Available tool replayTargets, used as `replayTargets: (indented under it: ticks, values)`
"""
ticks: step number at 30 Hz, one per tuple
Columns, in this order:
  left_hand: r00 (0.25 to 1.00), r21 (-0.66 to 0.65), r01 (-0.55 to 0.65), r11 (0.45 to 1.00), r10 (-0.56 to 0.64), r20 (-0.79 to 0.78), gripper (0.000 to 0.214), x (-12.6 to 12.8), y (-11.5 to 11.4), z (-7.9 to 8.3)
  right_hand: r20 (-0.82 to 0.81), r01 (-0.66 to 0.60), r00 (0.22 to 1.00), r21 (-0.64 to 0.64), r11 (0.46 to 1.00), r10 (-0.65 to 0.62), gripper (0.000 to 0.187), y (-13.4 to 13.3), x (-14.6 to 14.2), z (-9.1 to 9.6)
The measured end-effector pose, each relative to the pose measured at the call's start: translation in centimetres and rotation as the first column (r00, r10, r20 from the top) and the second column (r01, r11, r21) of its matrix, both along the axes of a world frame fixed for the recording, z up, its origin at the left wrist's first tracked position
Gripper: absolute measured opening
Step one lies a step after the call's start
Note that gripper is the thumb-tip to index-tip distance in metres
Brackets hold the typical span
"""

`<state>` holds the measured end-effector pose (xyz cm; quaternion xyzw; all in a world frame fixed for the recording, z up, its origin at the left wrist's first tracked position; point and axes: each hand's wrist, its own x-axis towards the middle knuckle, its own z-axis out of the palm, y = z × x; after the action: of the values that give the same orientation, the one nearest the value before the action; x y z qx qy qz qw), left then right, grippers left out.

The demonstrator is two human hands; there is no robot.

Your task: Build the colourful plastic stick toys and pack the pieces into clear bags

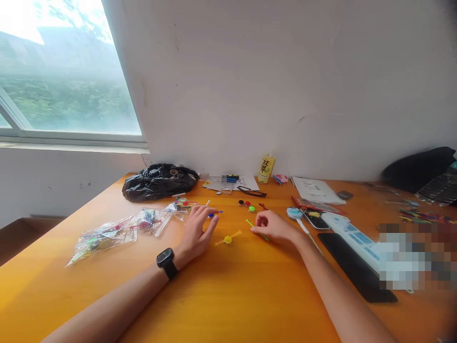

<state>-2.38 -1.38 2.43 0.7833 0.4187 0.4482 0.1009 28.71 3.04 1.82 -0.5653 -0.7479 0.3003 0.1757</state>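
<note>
My left hand [200,231], with a black watch on its wrist, is held low over the table with fingers stretched and thumb apart. By its fingertips lies a blue disc [211,216] with a blue pointed stick; whether they touch is hard to see. My right hand [273,225] has curled fingers, thumb and index pinched at the middle of a thin green stick [249,222]. Between the hands is a yellow disc [227,240] with a blurred yellow stick across it. Beyond them sit red, black and bright green discs [252,208], and a red stick [263,206] near my right knuckles.
Clear plastic bags [107,238] of colourful parts lie left, below a black plastic bag [160,182]. A yellow drink carton [266,169], black glasses [252,192] and papers [316,190] are at the back. Right are a tape measure [294,213], phone and white power strip [352,233].
</note>
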Motion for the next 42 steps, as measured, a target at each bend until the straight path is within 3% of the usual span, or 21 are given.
replayTargets:
  ticks: [4, 13, 19, 23, 28, 33, 38, 42]
  values:
    - [1.000, -0.002, 0.007, 1.000, -0.007, -0.008, 0.021, 0.0, 0.0, 0.1, -0.043, -0.069, 0.997, -0.089, 0.994, 0.065, 0.027, 0.1, 0.0, -0.2]
    - [1.000, 0.003, 0.006, 1.000, -0.006, -0.014, 0.019, 0.0, 0.0, 0.2, -0.060, -0.061, 0.997, -0.096, 0.994, 0.055, 0.028, 0.1, 0.6, 0.3]
    - [0.991, 0.046, -0.098, 0.994, 0.102, -0.086, 0.017, -0.4, 0.9, -1.0, -0.076, -0.069, 0.995, -0.086, 0.994, 0.063, 0.031, 0.0, 0.6, 0.7]
    - [0.966, 0.040, -0.148, 0.988, 0.153, -0.210, 0.029, -1.0, 1.8, -2.0, -0.067, -0.088, 0.994, -0.104, 0.991, 0.081, 0.029, -0.2, 0.7, 0.8]
    - [0.943, 0.008, -0.111, 0.994, 0.108, -0.313, 0.034, -1.1, 1.8, -2.0, -0.090, -0.081, 0.993, -0.075, 0.994, 0.074, 0.028, -0.2, 0.7, 0.9]
    - [0.954, -0.019, -0.071, 0.997, 0.062, -0.294, 0.037, -0.9, 1.4, -1.6, -0.111, -0.097, 0.990, -0.098, 0.990, 0.086, 0.030, -0.4, 0.4, 1.1]
    - [0.962, -0.090, -0.022, 0.996, -0.004, -0.274, 0.038, -0.8, 1.0, -1.1, -0.208, -0.008, 0.978, 0.056, 0.998, 0.020, 0.026, 0.0, 0.4, 0.9]
    - [0.962, -0.100, 0.009, 0.995, -0.036, -0.271, 0.040, -0.7, 0.8, -0.9, -0.154, 0.198, 0.975, 0.287, 0.937, -0.159, 0.024, 0.7, 0.3, 0.3]
